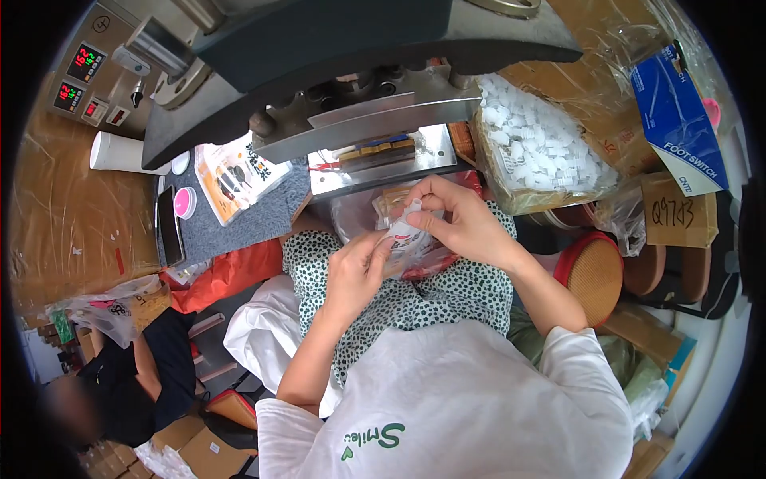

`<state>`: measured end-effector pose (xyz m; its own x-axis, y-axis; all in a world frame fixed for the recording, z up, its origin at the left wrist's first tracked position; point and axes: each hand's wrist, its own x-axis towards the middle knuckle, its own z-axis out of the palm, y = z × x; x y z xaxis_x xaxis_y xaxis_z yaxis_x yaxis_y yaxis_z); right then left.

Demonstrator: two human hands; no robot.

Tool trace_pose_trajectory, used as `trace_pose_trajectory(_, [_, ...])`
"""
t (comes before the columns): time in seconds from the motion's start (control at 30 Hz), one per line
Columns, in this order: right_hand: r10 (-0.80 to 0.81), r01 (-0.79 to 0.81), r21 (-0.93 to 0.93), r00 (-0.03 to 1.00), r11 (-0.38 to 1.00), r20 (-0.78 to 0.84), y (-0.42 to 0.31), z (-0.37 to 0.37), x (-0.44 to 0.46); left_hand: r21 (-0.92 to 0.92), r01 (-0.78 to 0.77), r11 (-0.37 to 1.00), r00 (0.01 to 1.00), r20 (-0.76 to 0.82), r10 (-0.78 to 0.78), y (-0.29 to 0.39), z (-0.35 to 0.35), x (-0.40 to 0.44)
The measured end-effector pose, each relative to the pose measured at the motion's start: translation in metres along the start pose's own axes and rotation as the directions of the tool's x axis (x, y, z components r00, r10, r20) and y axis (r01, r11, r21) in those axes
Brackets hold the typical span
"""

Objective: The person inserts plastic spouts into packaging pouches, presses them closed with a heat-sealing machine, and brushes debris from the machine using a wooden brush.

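A small white printed pouch [404,232] with a touch of red is held between my two hands, above my lap. My left hand [351,270] is closed, pinching the pouch's lower left edge. My right hand [456,214] grips the other end, its thumb and fingers around a small white plastic spout [415,205]. I cannot tell whether the spout sits inside the pouch mouth or against it. Under the hands lies a clear plastic bag [351,217] with printed pouches in it, partly covered. Just beyond, a metal plate [435,156] belongs to the machine.
The machine head [319,48] overhangs the plate, with a lit control box [88,68] at left. A box of white spouts [538,144] stands right. Printed pouches [239,176], a phone [170,223] and a pink-lidded jar [185,203] lie left. Another person [128,383] sits lower left.
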<state>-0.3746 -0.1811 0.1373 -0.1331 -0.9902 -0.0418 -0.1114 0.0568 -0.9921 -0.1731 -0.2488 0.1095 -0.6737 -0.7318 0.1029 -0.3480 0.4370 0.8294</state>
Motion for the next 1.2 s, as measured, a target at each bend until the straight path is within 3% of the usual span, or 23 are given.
trace_pose_trajectory(0.07, [0.039,-0.04,0.09,0.999,0.995,0.022,0.003,-0.001,0.002,-0.054,-0.015,0.998,1.0,-0.001,0.015,0.001,0.001,0.004])
trace_pose_trajectory(0.17, [-0.162,0.108,-0.233,0.961,0.967,-0.226,0.0,0.007,0.001,-0.293,0.233,0.927,0.972,0.067,-0.223,-0.007,0.006,0.01])
trace_pose_trajectory(0.27, [-0.39,0.242,-0.386,0.842,0.89,-0.372,-0.003,0.0,0.003,-0.492,0.401,0.773,0.912,0.136,-0.387,-0.015,0.002,0.03])
trace_pose_trajectory(0.37, [-0.252,0.128,-0.358,0.911,0.925,-0.325,-0.022,-0.005,-0.01,-0.714,0.401,0.574,0.882,0.131,-0.453,-0.009,0.0,0.055])
trace_pose_trajectory(0.4, [-0.247,0.125,-0.37,0.92,0.921,-0.305,-0.02,-0.005,-0.013,-0.718,0.407,0.565,0.876,0.131,-0.465,-0.005,-0.002,0.063])
trace_pose_trajectory(0.53, [-0.429,0.246,-0.519,0.863,0.819,-0.267,-0.022,-0.018,-0.02,-0.74,0.45,0.5,0.848,0.179,-0.499,-0.015,-0.006,0.079])
trace_pose_trajectory(0.6, [-0.404,-0.013,-0.662,0.783,0.749,-0.473,-0.016,-0.038,-0.012,-0.782,0.412,0.468,0.866,0.176,-0.468,-0.024,0.001,0.077])
trace_pose_trajectory(0.63, [-0.506,-0.109,-0.806,0.727,0.581,-0.463,-0.015,-0.05,-0.003,-0.802,0.39,0.453,0.875,0.171,-0.452,-0.03,0.003,0.076])
trace_pose_trajectory(0.67, [-0.53,-0.174,-0.878,0.739,0.445,-0.415,-0.004,-0.062,0.004,-0.62,0.356,0.699,0.899,0.023,-0.437,-0.037,-0.002,0.073])
trace_pose_trajectory(0.7, [-0.447,-0.191,-0.865,0.793,0.465,-0.415,0.003,-0.069,0.004,-0.371,0.307,0.877,0.921,-0.115,-0.371,-0.047,-0.014,0.073])
trace_pose_trajectory(0.73, [-0.364,-0.207,-0.852,0.837,0.48,-0.408,0.008,-0.077,0.005,-0.1,0.244,0.965,0.938,-0.229,-0.261,-0.056,-0.032,0.073])
trace_pose_trajectory(0.77, [-0.276,-0.225,-0.84,0.876,0.493,-0.396,0.01,-0.082,0.007,0.225,0.225,0.948,0.93,-0.34,-0.141,-0.065,-0.05,0.073])
trace_pose_trajectory(0.8, [-0.2,-0.234,-0.831,0.905,0.506,-0.376,0.006,-0.086,0.008,0.49,0.258,0.833,0.898,-0.439,-0.02,-0.075,-0.069,0.074])
trace_pose_trajectory(0.83, [-0.198,-0.224,-0.833,0.91,0.506,-0.364,0.007,-0.087,0.007,0.806,0.229,0.545,0.889,-0.401,0.219,-0.097,-0.073,0.068])
trace_pose_trajectory(0.93, [-0.241,-0.207,-0.829,0.895,0.52,-0.375,0.003,-0.088,0.009,0.84,0.105,0.533,0.964,-0.217,0.152,-0.099,-0.057,0.03])
trace_pose_trajectory(1.0, [-0.295,-0.236,-0.804,0.844,0.546,-0.448,-0.011,-0.084,-0.005,0.721,0.144,0.678,0.954,-0.284,0.099,-0.085,-0.073,0.015])
trace_pose_trajectory(1.07, [-0.105,-0.106,-0.441,0.898,0.891,-0.427,-0.03,-0.075,-0.009,0.535,0.234,0.812,0.924,-0.382,-0.014,-0.071,-0.08,0.002])
trace_pose_trajectory(1.1, [-0.021,-0.059,-0.197,0.925,0.979,-0.38,-0.04,-0.067,-0.009,0.422,0.258,0.869,0.903,-0.426,-0.062,-0.054,-0.076,-0.002])
trace_pose_trajectory(1.13, [0.03,-0.048,-0.066,0.966,0.997,-0.257,-0.05,-0.052,-0.007,0.479,0.101,0.872,0.896,-0.425,0.129,-0.038,-0.07,-0.004])
trace_pose_trajectory(1.17, [0.063,-0.054,0.069,0.99,0.996,-0.124,-0.057,-0.034,-0.004,0.463,0.126,0.877,0.907,-0.412,0.088,-0.02,-0.064,-0.008])
trace_pose_trajectory(1.2, [-0.025,0.034,0.071,0.992,0.997,-0.12,-0.048,-0.017,0.003,0.433,0.142,0.89,0.916,-0.398,0.047,-0.003,-0.062,-0.01])
